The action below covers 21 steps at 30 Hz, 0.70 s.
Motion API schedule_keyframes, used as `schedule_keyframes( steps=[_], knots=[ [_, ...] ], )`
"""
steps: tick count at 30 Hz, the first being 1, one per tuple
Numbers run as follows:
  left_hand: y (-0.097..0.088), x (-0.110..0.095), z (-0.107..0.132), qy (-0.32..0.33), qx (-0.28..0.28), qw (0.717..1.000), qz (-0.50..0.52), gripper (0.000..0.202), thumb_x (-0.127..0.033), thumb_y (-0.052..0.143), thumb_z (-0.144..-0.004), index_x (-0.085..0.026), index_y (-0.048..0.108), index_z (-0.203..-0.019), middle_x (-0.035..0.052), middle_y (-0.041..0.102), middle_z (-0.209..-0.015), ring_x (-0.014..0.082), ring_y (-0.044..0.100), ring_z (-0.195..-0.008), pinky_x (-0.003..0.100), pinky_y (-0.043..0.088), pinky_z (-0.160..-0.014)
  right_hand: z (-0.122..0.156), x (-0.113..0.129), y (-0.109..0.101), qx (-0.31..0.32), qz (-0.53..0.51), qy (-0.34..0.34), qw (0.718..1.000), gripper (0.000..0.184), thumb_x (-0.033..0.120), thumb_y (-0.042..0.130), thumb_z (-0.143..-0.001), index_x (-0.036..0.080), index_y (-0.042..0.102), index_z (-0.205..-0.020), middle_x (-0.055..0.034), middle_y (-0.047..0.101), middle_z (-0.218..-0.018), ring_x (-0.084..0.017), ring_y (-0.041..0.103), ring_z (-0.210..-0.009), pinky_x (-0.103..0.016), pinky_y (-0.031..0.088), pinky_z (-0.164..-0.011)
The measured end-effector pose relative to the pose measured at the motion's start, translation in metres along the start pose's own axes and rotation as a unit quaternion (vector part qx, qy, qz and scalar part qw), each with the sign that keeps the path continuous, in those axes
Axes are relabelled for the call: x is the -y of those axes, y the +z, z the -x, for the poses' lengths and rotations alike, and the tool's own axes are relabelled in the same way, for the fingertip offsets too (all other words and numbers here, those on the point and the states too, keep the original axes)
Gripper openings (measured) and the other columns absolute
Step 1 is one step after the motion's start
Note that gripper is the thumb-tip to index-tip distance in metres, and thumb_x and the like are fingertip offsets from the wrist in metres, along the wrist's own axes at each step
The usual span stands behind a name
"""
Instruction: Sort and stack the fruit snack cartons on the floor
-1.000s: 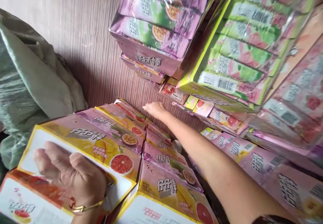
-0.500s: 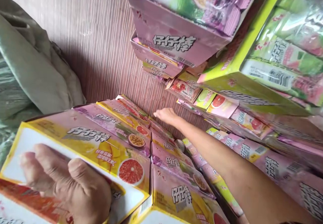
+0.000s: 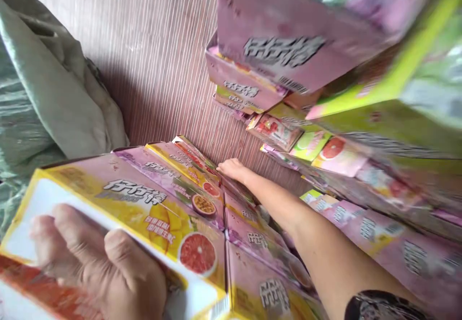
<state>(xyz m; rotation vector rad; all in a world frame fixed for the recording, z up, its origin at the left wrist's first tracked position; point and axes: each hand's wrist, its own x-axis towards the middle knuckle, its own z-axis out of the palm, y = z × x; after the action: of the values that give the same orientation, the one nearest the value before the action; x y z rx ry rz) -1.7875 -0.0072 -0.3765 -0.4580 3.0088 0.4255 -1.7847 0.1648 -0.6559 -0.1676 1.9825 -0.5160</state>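
My left hand (image 3: 97, 262) rests palm down, fingers loosely curled, on the white and yellow top of a large snack carton (image 3: 144, 204) at the lower left. It grips nothing. My right arm stretches forward across a row of pink cartons (image 3: 252, 236). My right hand (image 3: 233, 168) lies palm down on the farthest small cartons (image 3: 195, 159) next to the ribbed wall (image 3: 151, 45). Its fingers are flat and I see nothing held in them.
Tilted stacks of pink cartons (image 3: 274, 55) and green cartons (image 3: 390, 103) loom on the right, blurred. More pink packs (image 3: 361, 224) lie under them beside my arm. A grey-green woven sack (image 3: 46, 94) leans against the wall at left.
The view has moved closer and tilted, so the right stacks look larger and blurred. My right hand has settled lower onto the far cartons. My left hand stays on the big carton.
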Motion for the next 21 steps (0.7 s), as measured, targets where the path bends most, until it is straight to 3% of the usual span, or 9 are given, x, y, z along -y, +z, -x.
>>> schedule_keyframes(
  steps=[2,5,8,11,13,15,18,21],
  knots=[
    [0.001,-0.001,-0.002,0.036,-0.009,0.999,-0.038,0.073,-0.051,0.029,-0.092,-0.023,0.018,-0.158,0.0034,0.013,-0.166,0.0319,0.01,-0.152,0.044,0.001,-0.126,0.038,-0.012,-0.001,0.0,-0.001,0.041,0.999,0.041,0.037,0.035,-0.104,0.015,0.069,-0.113,-0.0166,0.07,-0.115,-0.026,0.064,-0.114,-0.039,0.048,-0.094],
    [0.001,-0.009,-0.005,0.019,-0.009,0.999,-0.031,0.074,-0.046,0.029,-0.094,-0.007,0.021,-0.156,0.0183,0.015,-0.164,0.0346,0.01,-0.152,0.054,0.005,-0.124,0.092,-0.016,-0.014,-0.027,-0.024,0.111,0.993,0.047,0.037,0.025,-0.105,0.015,0.064,-0.12,-0.0175,0.069,-0.114,-0.026,0.066,-0.111,-0.035,0.049,-0.086],
    [-0.008,-0.022,-0.013,-0.013,0.021,1.0,-0.015,0.071,-0.038,0.031,-0.096,-0.002,0.018,-0.155,0.0251,0.011,-0.163,0.0362,0.005,-0.152,0.059,0.005,-0.122,0.149,-0.006,-0.035,-0.061,-0.057,0.134,0.987,0.051,0.039,0.016,-0.106,0.019,0.06,-0.121,-0.0135,0.07,-0.114,-0.023,0.067,-0.108,-0.03,0.048,-0.08],
    [-0.026,-0.031,-0.01,-0.008,0.046,0.999,-0.008,0.068,-0.035,0.032,-0.097,0.0,0.021,-0.154,0.026,0.012,-0.162,0.0359,0.007,-0.152,0.056,0.006,-0.122,0.213,0.013,-0.058,-0.101,-0.096,0.136,0.981,0.047,0.042,0.02,-0.106,0.02,0.061,-0.115,-0.0114,0.072,-0.107,-0.023,0.068,-0.104,-0.029,0.047,-0.076],
    [-0.038,-0.035,0.008,0.036,0.048,0.998,0.006,0.067,-0.036,0.03,-0.097,0.002,0.026,-0.152,0.0255,0.019,-0.161,0.0338,0.012,-0.152,0.052,0.005,-0.124,0.254,0.026,-0.069,-0.126,-0.108,0.132,0.977,0.045,0.043,0.024,-0.106,0.02,0.062,-0.112,-0.0115,0.073,-0.102,-0.025,0.069,-0.1,-0.029,0.046,-0.074],
    [-0.042,-0.038,0.041,0.079,0.064,0.994,0.027,0.066,-0.036,0.026,-0.097,0.001,0.029,-0.152,0.0239,0.026,-0.159,0.0308,0.018,-0.151,0.051,0.004,-0.124,0.289,0.036,-0.075,-0.142,-0.107,0.116,0.977,0.044,0.044,0.025,-0.105,0.021,0.062,-0.111,-0.011,0.073,-0.099,-0.026,0.07,-0.098,-0.03,0.046,-0.073],
    [-0.03,-0.045,0.097,0.075,0.1,0.991,0.039,0.065,-0.037,0.028,-0.096,-0.003,0.034,-0.151,0.0223,0.029,-0.158,0.0293,0.018,-0.151,0.054,0.006,-0.123,0.325,0.046,-0.076,-0.152,-0.086,0.089,0.981,0.044,0.044,0.025,-0.105,0.021,0.062,-0.11,-0.011,0.073,-0.099,-0.026,0.07,-0.098,-0.031,0.048,-0.075],
    [-0.01,-0.051,0.127,0.047,0.069,0.996,0.009,0.067,-0.038,0.03,-0.094,0.001,0.037,-0.148,0.0241,0.027,-0.159,0.0304,0.011,-0.152,0.054,0.004,-0.123,0.338,0.055,-0.072,-0.14,-0.055,0.055,0.987,0.043,0.042,0.026,-0.105,0.02,0.062,-0.113,-0.0123,0.074,-0.099,-0.028,0.07,-0.098,-0.035,0.052,-0.077]
  ],
)
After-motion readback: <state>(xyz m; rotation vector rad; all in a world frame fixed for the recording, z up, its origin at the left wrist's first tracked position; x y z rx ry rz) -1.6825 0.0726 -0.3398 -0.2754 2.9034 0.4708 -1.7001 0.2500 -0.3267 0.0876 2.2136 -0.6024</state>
